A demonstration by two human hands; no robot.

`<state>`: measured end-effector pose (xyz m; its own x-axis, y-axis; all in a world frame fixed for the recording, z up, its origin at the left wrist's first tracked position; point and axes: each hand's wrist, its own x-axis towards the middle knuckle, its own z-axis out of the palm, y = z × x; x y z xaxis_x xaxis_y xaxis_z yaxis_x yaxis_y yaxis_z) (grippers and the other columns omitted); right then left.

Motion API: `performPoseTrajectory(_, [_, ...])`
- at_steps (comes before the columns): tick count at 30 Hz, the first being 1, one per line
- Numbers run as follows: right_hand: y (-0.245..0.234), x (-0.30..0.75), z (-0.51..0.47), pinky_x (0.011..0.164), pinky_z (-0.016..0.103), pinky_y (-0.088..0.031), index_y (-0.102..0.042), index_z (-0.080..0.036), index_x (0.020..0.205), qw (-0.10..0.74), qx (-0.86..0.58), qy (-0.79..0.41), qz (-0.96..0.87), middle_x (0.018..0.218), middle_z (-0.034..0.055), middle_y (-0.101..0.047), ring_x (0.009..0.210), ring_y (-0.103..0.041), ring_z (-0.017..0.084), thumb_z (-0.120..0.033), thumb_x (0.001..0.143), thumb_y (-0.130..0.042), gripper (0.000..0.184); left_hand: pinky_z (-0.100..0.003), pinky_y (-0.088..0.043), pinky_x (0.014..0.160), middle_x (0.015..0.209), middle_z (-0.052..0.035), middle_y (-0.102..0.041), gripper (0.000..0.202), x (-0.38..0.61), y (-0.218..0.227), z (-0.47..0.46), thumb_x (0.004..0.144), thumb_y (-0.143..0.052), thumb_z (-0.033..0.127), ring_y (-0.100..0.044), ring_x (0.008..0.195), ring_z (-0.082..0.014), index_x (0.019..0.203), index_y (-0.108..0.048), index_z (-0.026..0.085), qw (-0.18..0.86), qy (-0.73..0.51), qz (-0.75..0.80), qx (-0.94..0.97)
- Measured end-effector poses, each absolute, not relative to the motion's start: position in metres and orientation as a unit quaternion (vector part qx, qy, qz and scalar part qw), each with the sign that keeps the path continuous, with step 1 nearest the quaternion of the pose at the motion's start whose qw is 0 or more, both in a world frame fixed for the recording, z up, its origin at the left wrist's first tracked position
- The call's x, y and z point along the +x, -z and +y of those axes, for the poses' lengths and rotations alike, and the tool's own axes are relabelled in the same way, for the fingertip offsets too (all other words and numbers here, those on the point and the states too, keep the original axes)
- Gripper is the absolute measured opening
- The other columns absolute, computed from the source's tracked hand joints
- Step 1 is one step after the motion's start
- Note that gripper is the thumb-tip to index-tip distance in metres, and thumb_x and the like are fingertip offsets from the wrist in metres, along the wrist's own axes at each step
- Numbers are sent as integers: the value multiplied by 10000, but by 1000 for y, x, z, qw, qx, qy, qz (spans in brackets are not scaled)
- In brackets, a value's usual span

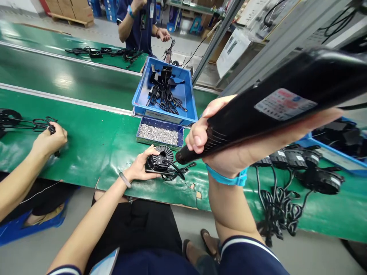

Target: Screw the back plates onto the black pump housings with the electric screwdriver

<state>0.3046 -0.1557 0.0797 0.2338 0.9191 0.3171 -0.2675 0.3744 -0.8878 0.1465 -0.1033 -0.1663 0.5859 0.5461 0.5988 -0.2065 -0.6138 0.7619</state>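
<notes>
My right hand (218, 141) is wrapped round a black electric screwdriver (243, 110) with a white label on its body. The tool slants down to the left, its tip close to a round black ribbed housing (161, 158). Whether the bit touches a screw there is too small to tell. My left hand (142, 164) grips the housing from its left side, thumb on top. A black cable (179, 173) curls from the housing's right side onto the green bench. Just behind sits a small blue box of silvery screws (159, 133).
A blue bin (137, 100) with black cabled parts stands behind the screw box. Several finished-looking round black units (295, 157) with bundled cables lie at right. At left, a co-worker's hand (51, 139) holds a tool; another person (140, 26) stands across the green bench (86, 152).
</notes>
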Motion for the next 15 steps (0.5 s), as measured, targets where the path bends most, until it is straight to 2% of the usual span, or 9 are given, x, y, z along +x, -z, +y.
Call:
performPoseTrajectory(5, [-81, 301, -156, 292, 256, -374, -692, -208, 585, 709, -357, -406, -453, 458, 1, -576, 351, -524, 134, -931, 658, -626, 729, -657, -376, 1196, 1318, -141, -664, 747, 145, 171, -107, 754, -874, 400, -596, 1353, -382, 1378, -487, 262, 423, -451, 107, 778])
performPoseTrajectory(9, [-80, 303, -157, 283, 266, -348, -679, -215, 595, 686, -352, -453, -447, 407, -26, -518, 317, -479, 139, -896, 658, -670, 685, -658, -368, 1198, 1324, -148, -661, 750, 145, 176, -109, 753, -875, 403, -581, 1369, -387, 1381, -492, 256, 429, -450, 110, 775])
performPoseTrajectory(15, [-63, 312, -166, 372, 307, -443, -722, -217, 725, 699, -334, -464, -429, 509, -6, -611, 395, -573, 178, -831, 709, -705, 615, -662, -381, 1192, 1287, -140, -666, 761, 147, 181, -107, 764, -864, 434, -582, 1367, -387, 1392, -472, 259, 419, -442, 111, 785])
